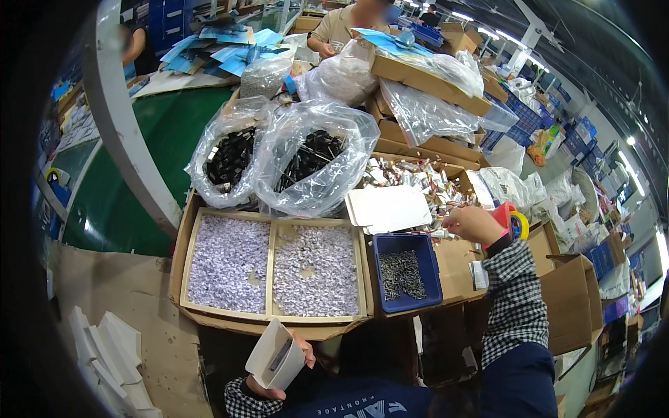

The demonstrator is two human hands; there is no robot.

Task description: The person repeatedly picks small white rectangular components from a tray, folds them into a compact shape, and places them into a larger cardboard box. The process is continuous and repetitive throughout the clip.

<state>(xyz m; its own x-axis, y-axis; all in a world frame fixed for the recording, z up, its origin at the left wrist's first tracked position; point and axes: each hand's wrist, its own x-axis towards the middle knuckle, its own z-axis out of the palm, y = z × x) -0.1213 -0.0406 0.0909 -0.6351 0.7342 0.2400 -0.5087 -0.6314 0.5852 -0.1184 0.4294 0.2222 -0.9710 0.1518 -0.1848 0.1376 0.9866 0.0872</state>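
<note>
Low in the frame, left of centre, the left hand [296, 359] gripped a small open white carton [275, 359], tilted, its mouth turned upward; something dark appeared to lie inside, though the view was too small to say what. Right of centre, the right hand [474, 224], at the end of a checked sleeve [516, 299], was closed over the edge of a box of mixed small packets [425, 184], fingers pinched together; whether it held a piece could not be told.

Between the hands, centre frame: a blue plastic bin [406, 272] of small dark metal parts. Just left of it, a shallow cardboard tray [272, 268] in two compartments, both filled with small pale folded pieces. Above the bin, a flat white card [390, 207].

Upper centre: two clear plastic bags [306, 164] of black parts, standing side by side behind the tray. Behind those, stacked brown cartons [425, 83] with more clear bags.

Lower left: a fan of flat white carton blanks [115, 362] on brown cardboard. Right edge: open brown boxes [571, 299]. Top centre: another person [341, 28] at work, well apart.
</note>
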